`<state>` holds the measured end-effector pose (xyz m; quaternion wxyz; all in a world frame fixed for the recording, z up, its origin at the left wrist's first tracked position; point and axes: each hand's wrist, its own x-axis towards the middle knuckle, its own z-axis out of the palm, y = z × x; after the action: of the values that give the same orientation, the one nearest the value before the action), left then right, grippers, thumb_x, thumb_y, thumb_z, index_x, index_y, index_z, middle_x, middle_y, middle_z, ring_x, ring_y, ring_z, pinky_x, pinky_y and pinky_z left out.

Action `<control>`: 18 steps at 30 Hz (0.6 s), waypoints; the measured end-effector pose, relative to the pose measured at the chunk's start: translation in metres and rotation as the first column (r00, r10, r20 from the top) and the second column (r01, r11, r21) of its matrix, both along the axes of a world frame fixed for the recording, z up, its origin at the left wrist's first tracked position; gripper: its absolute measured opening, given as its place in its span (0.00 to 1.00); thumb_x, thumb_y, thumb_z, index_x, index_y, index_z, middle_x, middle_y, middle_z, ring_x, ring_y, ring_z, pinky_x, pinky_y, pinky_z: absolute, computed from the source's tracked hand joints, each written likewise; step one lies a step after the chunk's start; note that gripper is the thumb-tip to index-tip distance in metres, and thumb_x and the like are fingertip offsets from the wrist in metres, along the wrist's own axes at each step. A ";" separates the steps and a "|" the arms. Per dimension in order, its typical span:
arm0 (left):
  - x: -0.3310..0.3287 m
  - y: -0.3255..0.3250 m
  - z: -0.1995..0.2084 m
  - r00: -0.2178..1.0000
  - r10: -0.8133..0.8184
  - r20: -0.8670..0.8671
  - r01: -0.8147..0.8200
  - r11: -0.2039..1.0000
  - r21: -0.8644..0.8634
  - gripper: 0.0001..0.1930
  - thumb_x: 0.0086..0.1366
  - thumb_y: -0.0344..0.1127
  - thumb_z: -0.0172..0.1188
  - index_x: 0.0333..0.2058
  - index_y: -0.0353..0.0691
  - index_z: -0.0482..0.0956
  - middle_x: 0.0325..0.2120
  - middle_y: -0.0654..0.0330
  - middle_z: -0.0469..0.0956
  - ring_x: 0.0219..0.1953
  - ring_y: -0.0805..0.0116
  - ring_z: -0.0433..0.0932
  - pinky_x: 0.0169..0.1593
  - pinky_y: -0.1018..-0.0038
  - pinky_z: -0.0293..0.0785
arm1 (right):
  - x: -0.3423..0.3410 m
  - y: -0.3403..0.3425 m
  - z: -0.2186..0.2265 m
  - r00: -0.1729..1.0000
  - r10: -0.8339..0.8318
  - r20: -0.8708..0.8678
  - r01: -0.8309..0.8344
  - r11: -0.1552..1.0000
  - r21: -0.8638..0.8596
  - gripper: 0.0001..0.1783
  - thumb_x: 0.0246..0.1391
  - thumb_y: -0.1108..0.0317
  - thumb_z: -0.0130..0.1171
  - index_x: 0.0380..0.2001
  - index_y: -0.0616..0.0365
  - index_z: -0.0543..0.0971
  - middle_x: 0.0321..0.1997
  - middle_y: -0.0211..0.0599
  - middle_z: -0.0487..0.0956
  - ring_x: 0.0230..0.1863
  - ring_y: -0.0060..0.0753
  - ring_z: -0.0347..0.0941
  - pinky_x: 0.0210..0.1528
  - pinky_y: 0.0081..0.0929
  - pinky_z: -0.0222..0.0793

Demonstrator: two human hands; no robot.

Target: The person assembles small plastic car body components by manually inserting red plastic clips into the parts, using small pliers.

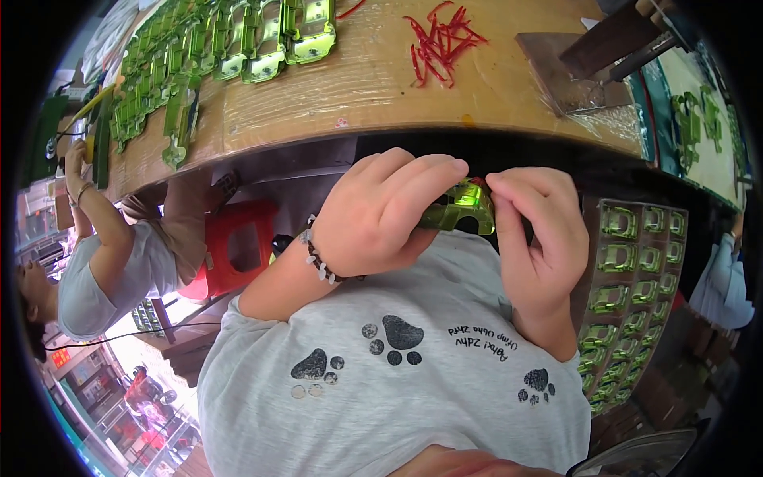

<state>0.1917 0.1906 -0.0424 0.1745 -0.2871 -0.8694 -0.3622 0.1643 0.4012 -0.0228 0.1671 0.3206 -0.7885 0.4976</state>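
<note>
In front of my chest, just short of the table edge, my left hand is closed around a translucent green plastic part. The part has a curved cut-out on its lower side, and my fingers cover much of it. My right hand meets it from the right, thumb and forefinger pinched together at its upper corner. A bit of a small red piece shows at those fingertips; the rest is hidden. On the table beyond lies a loose pile of thin red strips.
Rows of similar green parts cover the table's left side. A dark upright fixture stands at the far right. Beside me on the right is a partitioned tray of green parts. Another person sits at left near a red stool.
</note>
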 end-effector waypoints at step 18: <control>0.004 0.007 -0.006 0.794 -0.497 0.350 0.246 0.789 0.563 0.44 0.44 0.24 0.68 0.64 0.36 0.62 0.54 0.51 0.75 0.53 0.59 0.79 0.55 0.68 0.76 | 0.002 0.011 -0.014 0.983 0.182 -0.004 -0.170 0.913 -0.370 0.16 0.50 0.89 0.64 0.39 0.63 0.73 0.42 0.56 0.82 0.41 0.46 0.82 0.42 0.32 0.80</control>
<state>0.1956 0.1976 -0.0486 -0.0575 -0.3053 -0.6866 -0.6573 0.1665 0.4121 -0.0370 0.1667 0.3454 -0.6513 0.6548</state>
